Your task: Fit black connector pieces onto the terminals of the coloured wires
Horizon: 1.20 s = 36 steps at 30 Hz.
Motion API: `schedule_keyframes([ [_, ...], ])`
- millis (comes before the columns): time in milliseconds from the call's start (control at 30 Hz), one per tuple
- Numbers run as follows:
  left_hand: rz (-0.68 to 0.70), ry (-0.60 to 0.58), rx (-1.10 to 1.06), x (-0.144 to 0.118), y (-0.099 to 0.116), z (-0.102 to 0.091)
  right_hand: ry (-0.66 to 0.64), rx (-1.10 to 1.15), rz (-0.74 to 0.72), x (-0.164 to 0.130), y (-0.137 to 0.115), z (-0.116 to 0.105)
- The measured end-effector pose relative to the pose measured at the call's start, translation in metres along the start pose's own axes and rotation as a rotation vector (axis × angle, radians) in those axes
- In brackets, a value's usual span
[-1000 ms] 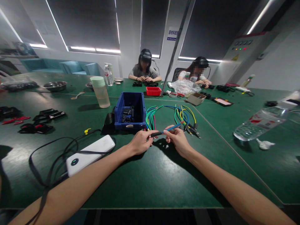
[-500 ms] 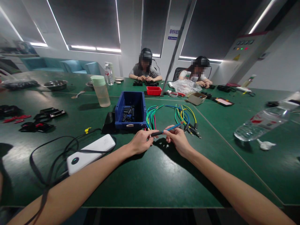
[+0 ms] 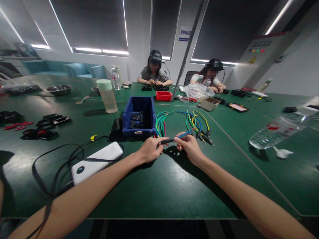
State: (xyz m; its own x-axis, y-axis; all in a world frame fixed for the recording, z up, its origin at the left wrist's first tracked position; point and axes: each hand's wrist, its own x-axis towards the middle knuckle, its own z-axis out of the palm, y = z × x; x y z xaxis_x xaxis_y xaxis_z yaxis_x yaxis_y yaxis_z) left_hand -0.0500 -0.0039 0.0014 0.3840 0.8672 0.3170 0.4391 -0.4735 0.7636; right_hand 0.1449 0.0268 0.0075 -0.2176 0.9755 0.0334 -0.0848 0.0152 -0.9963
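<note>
The left hand (image 3: 149, 151) pinches a black sleeve (image 3: 166, 141) at the end of a blue wire (image 3: 183, 134), and the right hand (image 3: 188, 146) grips the same wire just beside it, fingers closed around it. The wire is held just above the green table (image 3: 159, 186), in front of the blue bin (image 3: 138, 117). Its far tip shows a little red.

Readable writing is scarce. A blue-and-white sign (image 3: 184, 34) on the back wall carries characters too small to make out. The tilted bottle (image 3: 276, 129) at right has a red-and-white label, its text blurred. A pale tag on the bin's front wall cannot be read.

The bin holds small black pieces, partly hidden by its walls. Behind the hands lie two bunches of wires (image 3: 184, 122), green, blue, yellow and red, with dark ends. A white power bank (image 3: 97, 162) lies at left, black cable looped beside it. A cup (image 3: 107, 96) with a pale green lid stands beyond the bin. Two people with headsets sit at the far edge; what their hands hold is too small to tell. Both forearms are cut off by the lower frame.
</note>
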Motion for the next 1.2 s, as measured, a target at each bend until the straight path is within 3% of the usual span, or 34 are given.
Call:
schedule_keyframes([
  [1200,0.003,-0.008,0.07,-0.0005,0.0024,-0.0016,-0.023,-0.018,-0.005,-0.0004,0.0001,-0.0001],
])
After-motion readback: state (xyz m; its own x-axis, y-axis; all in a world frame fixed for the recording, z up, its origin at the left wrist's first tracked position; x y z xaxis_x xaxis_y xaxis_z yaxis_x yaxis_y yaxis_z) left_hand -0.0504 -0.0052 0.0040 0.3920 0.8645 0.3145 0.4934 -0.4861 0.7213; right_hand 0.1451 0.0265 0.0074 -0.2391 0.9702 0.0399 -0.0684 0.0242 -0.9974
